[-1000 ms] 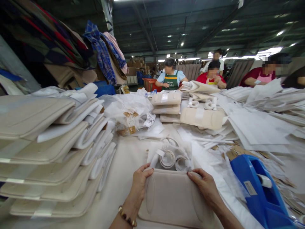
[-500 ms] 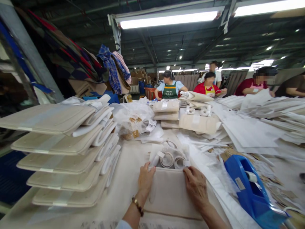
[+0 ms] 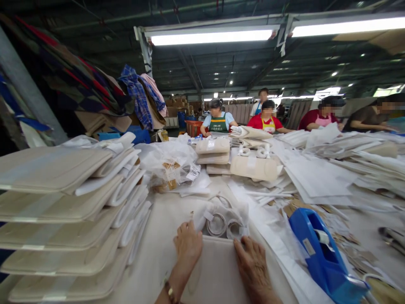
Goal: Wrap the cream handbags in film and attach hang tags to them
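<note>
- Our left hand (image 3: 189, 242) lies palm down at the upper left corner of the beige piece (image 3: 218, 270); its fingers are bent, and we cannot tell whether they grip the edge.
- Our right hand (image 3: 253, 261) sits at the upper right corner, fingers curled near the edge; here too we cannot tell if they grasp it.
- We have the beige piece right in front of us on the surface (image 3: 161, 228), between both hands.
- Just beyond its upper edge we see two coiled straps (image 3: 216, 224) side by side, with clear plastic about them.
- To our left rises a stack of beige folded pieces (image 3: 53, 202) with white wrapping.
- To our right stands a blue tape dispenser (image 3: 327, 261), well apart from our hands.
- Across from us is a co-worker in a green apron (image 3: 220, 123).
</note>
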The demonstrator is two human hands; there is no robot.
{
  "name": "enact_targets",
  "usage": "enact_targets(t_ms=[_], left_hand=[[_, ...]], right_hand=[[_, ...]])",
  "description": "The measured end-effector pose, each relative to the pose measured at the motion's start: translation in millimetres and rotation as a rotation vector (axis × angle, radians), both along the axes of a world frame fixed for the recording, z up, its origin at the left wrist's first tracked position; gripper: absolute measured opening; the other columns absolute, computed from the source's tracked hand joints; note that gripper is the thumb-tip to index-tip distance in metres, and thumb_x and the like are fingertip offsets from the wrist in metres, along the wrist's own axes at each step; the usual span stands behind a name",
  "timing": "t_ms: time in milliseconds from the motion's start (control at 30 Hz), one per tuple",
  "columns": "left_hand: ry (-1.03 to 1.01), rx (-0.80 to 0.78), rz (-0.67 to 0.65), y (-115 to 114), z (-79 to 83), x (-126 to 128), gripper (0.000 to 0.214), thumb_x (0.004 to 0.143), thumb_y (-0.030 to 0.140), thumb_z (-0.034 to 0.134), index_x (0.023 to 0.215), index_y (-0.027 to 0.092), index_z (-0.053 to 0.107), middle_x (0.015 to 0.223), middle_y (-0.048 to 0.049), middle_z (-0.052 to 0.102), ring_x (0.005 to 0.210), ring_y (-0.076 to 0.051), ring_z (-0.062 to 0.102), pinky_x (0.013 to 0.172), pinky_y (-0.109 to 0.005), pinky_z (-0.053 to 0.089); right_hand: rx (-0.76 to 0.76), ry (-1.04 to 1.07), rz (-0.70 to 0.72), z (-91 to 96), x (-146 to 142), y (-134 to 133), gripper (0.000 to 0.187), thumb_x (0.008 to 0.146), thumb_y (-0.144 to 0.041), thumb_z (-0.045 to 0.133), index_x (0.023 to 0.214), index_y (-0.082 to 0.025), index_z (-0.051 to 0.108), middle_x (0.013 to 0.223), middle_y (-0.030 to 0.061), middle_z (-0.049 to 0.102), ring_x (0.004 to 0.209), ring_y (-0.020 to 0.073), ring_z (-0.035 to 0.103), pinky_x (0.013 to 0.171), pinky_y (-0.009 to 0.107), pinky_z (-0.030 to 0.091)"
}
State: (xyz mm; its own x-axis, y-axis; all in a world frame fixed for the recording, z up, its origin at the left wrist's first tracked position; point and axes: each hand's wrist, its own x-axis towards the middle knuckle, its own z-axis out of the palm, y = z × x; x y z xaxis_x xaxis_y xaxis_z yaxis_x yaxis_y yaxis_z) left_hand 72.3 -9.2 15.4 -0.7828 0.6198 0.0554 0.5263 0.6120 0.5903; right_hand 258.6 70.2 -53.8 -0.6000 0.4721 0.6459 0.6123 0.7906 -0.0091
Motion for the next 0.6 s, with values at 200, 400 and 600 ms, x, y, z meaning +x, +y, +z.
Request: enact_targets(t_ms=[200, 400, 600], left_hand=[[0.115, 0.173, 0.013, 65.3, -1.9, 2.2, 0.028, 0.092, 0.029, 0.037, 0.104, 0.014, 0.058, 0.106, -0.0125, 0.061, 0.107, -0.025, 0.053, 0.097, -0.037, 0.038], [0.105, 0.233, 0.047, 71.3, -26.2, 2.5, 0.028, 0.089, 0.04, 0.047, 0.091, 0.015, 0.059, 0.093, -0.0124, 0.062, 0.096, -0.028, 0.056, 0.089, -0.041, 0.043], [0.034, 0.265, -0.018, 71.7, -38.1, 0.1, 0.028, 0.084, 0.04, 0.054, 0.096, 0.016, 0.063, 0.097, -0.0153, 0.063, 0.096, -0.03, 0.056, 0.089, -0.045, 0.045]], right_hand=[[0.135, -0.02, 0.046, -24.5, 7.8, 15.1, 0.035, 0.083, -0.007, 0.046, 0.11, -0.024, 0.06, 0.103, 0.0097, 0.061, 0.098, 0.0255, 0.055, 0.082, 0.038, 0.042], [0.077, -0.006, 0.001, -8.3, -9.5, 22.5, 0.03, 0.08, -0.009, 0.045, 0.094, -0.027, 0.064, 0.095, 0.0079, 0.066, 0.089, 0.0262, 0.06, 0.076, 0.04, 0.045], [-0.2, 0.031, 0.055, 42.4, -96.6, 52.5, 0.027, 0.091, -0.033, 0.039, 0.099, -0.02, 0.062, 0.083, 0.0112, 0.068, 0.074, 0.0234, 0.066, 0.063, 0.034, 0.051]])
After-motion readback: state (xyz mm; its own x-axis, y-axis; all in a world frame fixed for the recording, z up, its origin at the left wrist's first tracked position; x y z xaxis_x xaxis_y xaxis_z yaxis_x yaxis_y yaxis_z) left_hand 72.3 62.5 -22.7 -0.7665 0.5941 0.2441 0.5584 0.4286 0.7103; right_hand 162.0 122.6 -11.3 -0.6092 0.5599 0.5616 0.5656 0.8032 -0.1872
